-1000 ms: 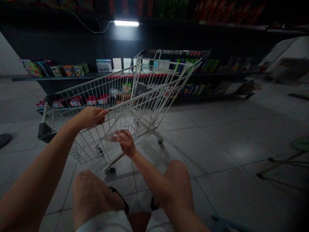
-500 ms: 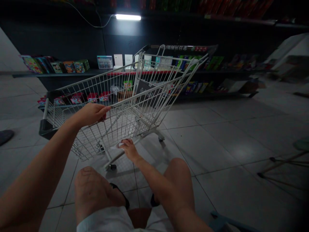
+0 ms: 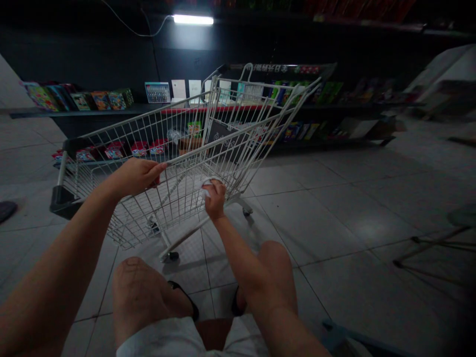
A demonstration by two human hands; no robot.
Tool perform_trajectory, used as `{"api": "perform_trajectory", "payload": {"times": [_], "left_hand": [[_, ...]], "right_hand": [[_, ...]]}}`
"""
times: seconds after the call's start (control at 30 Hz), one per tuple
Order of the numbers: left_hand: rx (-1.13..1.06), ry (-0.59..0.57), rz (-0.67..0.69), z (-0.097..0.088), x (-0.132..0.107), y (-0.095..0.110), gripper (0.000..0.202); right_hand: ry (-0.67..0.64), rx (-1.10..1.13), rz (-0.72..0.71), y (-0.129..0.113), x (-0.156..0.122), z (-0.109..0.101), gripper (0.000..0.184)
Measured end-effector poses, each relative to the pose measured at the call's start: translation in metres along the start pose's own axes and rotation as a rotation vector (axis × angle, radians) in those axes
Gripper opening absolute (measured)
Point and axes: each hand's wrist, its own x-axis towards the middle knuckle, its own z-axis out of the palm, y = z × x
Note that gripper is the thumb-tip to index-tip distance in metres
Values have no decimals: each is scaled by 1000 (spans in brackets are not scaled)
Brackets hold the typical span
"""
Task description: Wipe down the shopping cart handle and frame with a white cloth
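Left grip: your left grip [image 3: 138,177] is closed round the slanted upper rail [image 3: 193,148] of the white wire shopping cart [image 3: 148,112], with the fingers [image 3: 158,169] curled over it. This looks like a bracing hold: the cart stands on casters, so a hand on the rail would keep it from rolling or swinging.

Right grip: your right grip [image 3: 214,198] is almost closed, with the fingers [image 3: 217,184] pinching a white cloth [image 3: 206,187] against the cart's wire side. You cannot tell from this view whether it is fabric or paper. Bunching it in the fingertips seems to put the pressure on a small patch of wire.

Cart: it stands directly ahead, between your knees and the far shelves. Its near caster [image 3: 171,256] rests on the tiles, with another caster [image 3: 247,210] further right.

Your position: your left knee [image 3: 134,292] and right knee [image 3: 273,263] rise into the lower part of the view, so you appear to be seated or crouching close to the cart, within easy reach of it.

Shelves: a low dark shelf [image 3: 85,113] runs along the far side, carrying colourful boxed goods [image 3: 115,100]. A fluorescent tube light [image 3: 193,20] shines above it.

Floor: pale square floor tiles [image 3: 316,218] spread to the right, where a thin-legged folding stand [image 3: 427,253] stands.
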Motion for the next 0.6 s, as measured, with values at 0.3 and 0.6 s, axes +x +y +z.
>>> {"api": "perform_trajectory", "payload": {"times": [0.3,0.6], "left_hand": [[-2,0,3,-1,-2,-3,54],[5,8,34,-1,-5,-1,50]], "right_hand": [[81,159,-26,-3,52,-45,39],[-64,205,-141,-86,68,-15,34]]}}
